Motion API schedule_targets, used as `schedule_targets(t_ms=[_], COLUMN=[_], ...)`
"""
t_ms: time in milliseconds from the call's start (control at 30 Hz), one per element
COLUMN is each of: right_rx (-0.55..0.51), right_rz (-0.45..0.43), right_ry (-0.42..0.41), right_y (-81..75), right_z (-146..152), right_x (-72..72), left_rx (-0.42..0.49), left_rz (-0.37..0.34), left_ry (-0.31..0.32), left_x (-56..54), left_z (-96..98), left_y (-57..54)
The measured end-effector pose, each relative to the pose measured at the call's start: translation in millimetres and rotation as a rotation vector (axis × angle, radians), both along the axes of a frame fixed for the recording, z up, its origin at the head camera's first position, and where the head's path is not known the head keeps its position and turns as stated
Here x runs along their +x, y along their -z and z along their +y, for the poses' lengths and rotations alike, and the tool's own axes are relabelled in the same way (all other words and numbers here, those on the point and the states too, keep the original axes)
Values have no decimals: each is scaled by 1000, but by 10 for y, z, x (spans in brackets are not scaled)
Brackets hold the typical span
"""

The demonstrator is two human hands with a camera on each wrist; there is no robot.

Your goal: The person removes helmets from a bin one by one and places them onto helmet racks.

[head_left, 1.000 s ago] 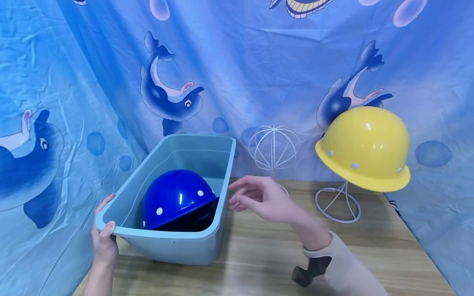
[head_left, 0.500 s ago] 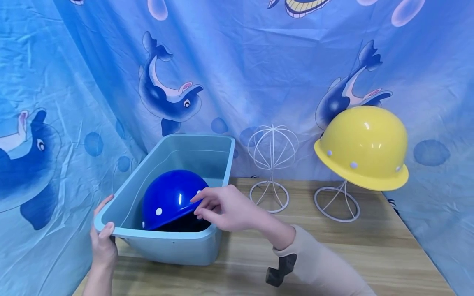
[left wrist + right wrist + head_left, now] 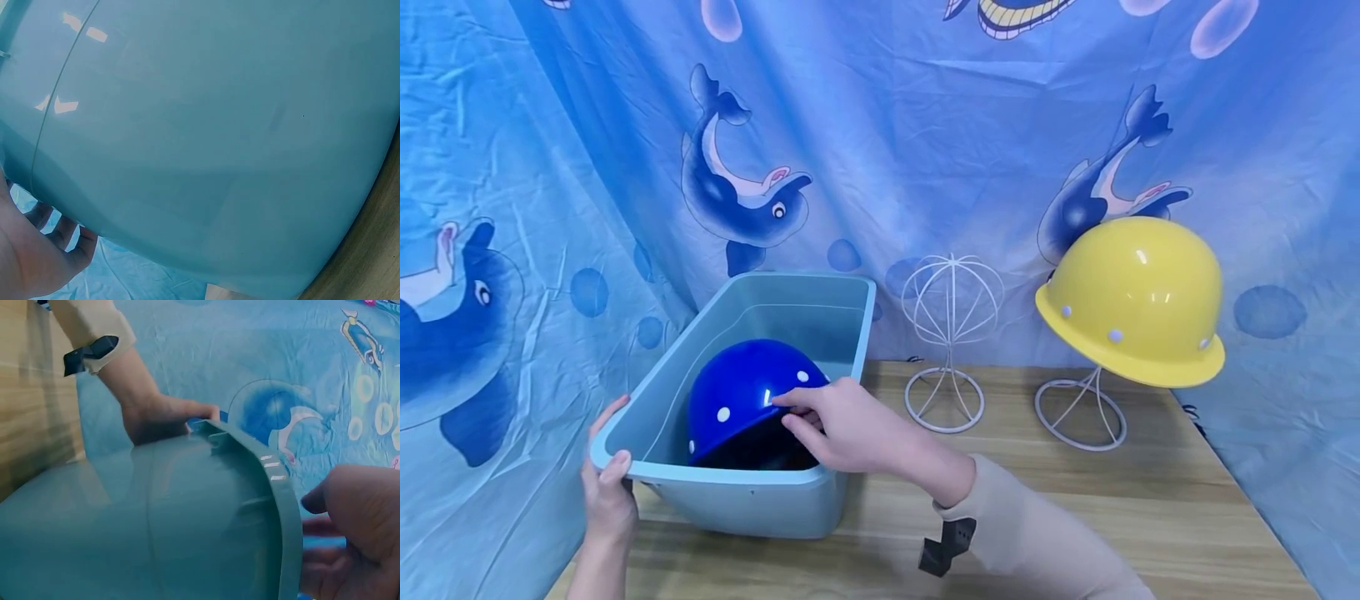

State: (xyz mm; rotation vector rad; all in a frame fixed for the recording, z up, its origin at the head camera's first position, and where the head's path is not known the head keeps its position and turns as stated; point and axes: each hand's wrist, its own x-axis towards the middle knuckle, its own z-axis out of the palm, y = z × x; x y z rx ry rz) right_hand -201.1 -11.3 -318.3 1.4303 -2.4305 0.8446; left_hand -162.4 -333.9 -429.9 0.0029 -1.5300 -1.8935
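A blue hard hat [image 3: 737, 387] with white studs lies tilted inside the light blue plastic tub [image 3: 745, 500]. My right hand [image 3: 850, 425] reaches over the tub's near right corner and pinches the hat's brim, index finger on top and thumb below. In the right wrist view that hand [image 3: 365, 531] is past the tub's rim; the hat is hidden there. My left hand [image 3: 610, 492] grips the tub's near left corner, thumb over the rim. The left wrist view shows the left hand [image 3: 47, 250] against the tub wall [image 3: 206, 125].
A white wire stand [image 3: 951, 400] stands bare, right of the tub. Beyond it a yellow hard hat [image 3: 1142, 300] sits on a second wire stand [image 3: 1081, 417]. All stand on a wooden table [image 3: 1037, 492] with a blue dolphin-print curtain [image 3: 880, 167] behind.
My right hand has moved left from beside the tub to the blue hard hat's brim and taken hold of it. The brim has risen slightly. My left hand has stayed on the tub.
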Motion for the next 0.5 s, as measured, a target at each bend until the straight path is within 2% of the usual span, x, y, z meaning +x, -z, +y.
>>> schedule_targets(t_ms=[167, 300, 400, 500], right_rx=[-21, -71, -209, -390], right_rz=[-62, -213, -433, -746], right_ry=[152, 238, 220, 182], right_y=[-63, -57, -29, -25], right_z=[-140, -227, -256, -276], right_x=[-80, -215, -320, -410], left_rx=[8, 10, 9, 4], left_rz=[-2, -8, 4, 22], left_ry=[-2, -6, -2, 17], left_x=[1, 7, 4, 7], left_z=[6, 13, 10, -9], left_y=[-3, 6, 16, 17])
